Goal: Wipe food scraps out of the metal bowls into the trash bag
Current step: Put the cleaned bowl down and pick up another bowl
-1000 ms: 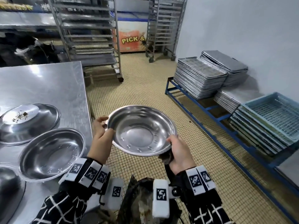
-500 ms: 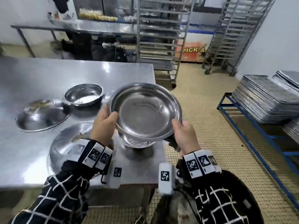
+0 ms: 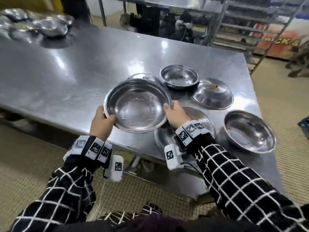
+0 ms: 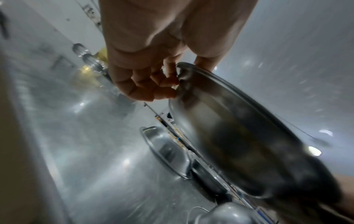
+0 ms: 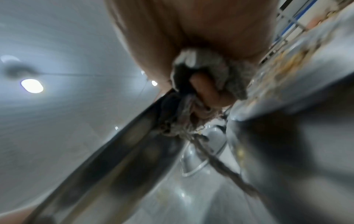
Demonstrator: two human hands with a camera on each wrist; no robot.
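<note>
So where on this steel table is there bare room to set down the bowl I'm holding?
Bare steel lies left of the held bowl, between it and the blurred bowl pile at the table's far left corner. The right end is crowded: a small bowl, a domed dish and a near-edge bowl.

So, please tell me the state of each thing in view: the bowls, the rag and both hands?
Held bowl: upright, looks wiped clean, above the table.
Left hand: grips its rim.
Right hand: grips the opposite rim, rag bunched in the fingers.
Far bowl: upright, specks inside.
Upturned bowl: scraps on top.
Right bowl: upright, on the table edge.
</note>
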